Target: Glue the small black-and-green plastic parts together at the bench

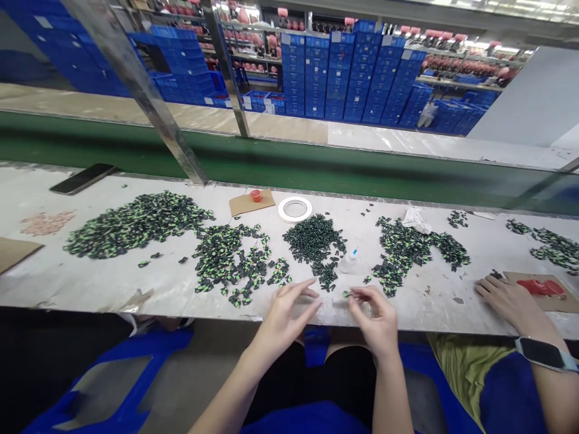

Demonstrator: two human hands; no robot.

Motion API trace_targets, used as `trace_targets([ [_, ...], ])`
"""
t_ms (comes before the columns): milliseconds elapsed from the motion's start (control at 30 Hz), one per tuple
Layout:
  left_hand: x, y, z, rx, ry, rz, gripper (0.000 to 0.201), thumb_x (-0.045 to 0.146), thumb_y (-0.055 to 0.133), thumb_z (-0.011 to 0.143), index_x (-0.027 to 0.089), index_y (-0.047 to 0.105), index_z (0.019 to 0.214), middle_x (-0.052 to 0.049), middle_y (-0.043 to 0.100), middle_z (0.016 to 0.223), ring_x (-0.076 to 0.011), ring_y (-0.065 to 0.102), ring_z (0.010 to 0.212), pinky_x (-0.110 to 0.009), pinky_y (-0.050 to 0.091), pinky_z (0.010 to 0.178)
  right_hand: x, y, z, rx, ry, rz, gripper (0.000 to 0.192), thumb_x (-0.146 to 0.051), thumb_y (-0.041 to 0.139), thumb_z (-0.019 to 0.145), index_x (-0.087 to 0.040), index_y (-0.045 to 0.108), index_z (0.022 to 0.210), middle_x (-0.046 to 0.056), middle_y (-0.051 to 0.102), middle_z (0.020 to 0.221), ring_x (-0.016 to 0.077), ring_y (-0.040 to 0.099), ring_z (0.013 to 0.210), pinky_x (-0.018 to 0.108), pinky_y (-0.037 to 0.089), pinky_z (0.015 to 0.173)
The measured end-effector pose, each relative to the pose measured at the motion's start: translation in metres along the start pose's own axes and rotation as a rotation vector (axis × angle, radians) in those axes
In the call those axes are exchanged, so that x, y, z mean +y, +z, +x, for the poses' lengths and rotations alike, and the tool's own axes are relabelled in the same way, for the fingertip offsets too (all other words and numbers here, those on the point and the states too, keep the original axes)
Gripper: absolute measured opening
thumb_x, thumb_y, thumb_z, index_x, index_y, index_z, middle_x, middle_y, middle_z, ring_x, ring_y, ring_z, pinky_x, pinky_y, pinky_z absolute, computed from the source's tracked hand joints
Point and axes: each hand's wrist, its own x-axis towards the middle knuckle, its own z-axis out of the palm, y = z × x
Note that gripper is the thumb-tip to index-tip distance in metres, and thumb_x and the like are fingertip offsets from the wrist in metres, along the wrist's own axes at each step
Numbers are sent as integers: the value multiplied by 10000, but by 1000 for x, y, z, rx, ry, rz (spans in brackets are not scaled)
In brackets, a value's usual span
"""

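Observation:
My right hand (pixel 376 316) pinches a small black-and-green piece (pixel 347 294) between thumb and fingertips, just above the front of the white table. To its left, my left hand (pixel 287 313) has thumb and index finger apart, with nothing visible between them. Beyond the hands lies a pile of small dark pieces (pixel 312 238). A small clear bottle with a blue needle tip (pixel 350 260) stands between that pile and a heap of black-and-green pieces (pixel 398 250) on the right. Another scattered group of black-and-green pieces (pixel 226 256) spreads out left of my left hand.
A roll of white tape (pixel 295 209) and a red cup (pixel 256 195) on cardboard sit farther back. Leftward are a large heap (pixel 145 223) and a phone (pixel 84 179). A co-worker's hand (pixel 509 301) rests at right by red-smeared cardboard (pixel 540 288). A metal post (pixel 149 102) rises behind.

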Motion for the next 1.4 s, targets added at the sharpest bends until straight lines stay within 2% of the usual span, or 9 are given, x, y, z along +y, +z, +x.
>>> trace_targets([
  [100,-23,-11,9,168,-6,263,213,248,585,858,244,680,1049,-73,726,965,-273,609,965,-484,393,894,16,-19,11,287,44,-244,249,-368,605,827,-190,665,990,107,646,991,228,602,863,388,525,740],
  [200,-41,-21,24,228,46,471,272,102,499,861,248,696,980,-86,724,995,-295,568,1006,-487,363,874,27,-20,20,367,-5,-414,546,-504,606,806,-189,545,1248,159,535,1227,318,471,1146,490,457,887],
  [400,-46,-30,50,-67,202,732,517,-102,388,739,232,684,999,-85,702,964,-273,541,977,-407,388,826,44,19,32,176,-57,-455,678,-637,595,763,-185,517,1262,170,546,1188,365,347,1198,574,318,996],
  [600,-34,-37,58,-199,199,864,414,-58,432,780,188,676,1007,-103,637,866,-255,534,863,-354,411,746,44,41,44,180,-32,-345,399,-544,609,791,-201,610,995,145,621,1078,351,363,1204,555,322,1004],
  [700,-31,-41,57,-197,220,818,359,-40,439,801,174,694,935,-112,634,887,-255,537,874,-358,415,739,33,40,41,177,44,-204,373,-502,634,776,-197,560,976,153,628,1123,317,455,1190,511,384,984],
  [800,-31,-36,55,-122,249,644,407,-48,412,815,197,697,972,-99,663,939,-246,563,909,-367,423,765,22,34,30,111,173,5,370,-458,670,761,-205,501,972,132,669,1061,259,621,999,440,472,894],
  [1000,-33,1,33,-88,229,193,158,192,576,869,232,727,895,-55,740,864,-212,628,835,-360,464,770,13,19,4,135,229,232,321,-417,749,687,-203,565,840,29,683,791,195,646,735,300,510,661],
  [1167,-35,19,11,56,106,242,78,227,656,820,249,731,813,-33,753,812,-235,607,849,-412,428,807,25,11,-6,216,254,339,318,-441,755,630,-176,659,777,23,646,675,176,586,599,281,455,539],
  [1400,-38,16,2,115,71,231,175,170,670,801,270,719,936,-27,760,859,-241,624,907,-407,404,805,21,28,-10,377,375,358,342,-485,710,690,-145,676,689,67,680,650,214,627,609,317,480,563],
])
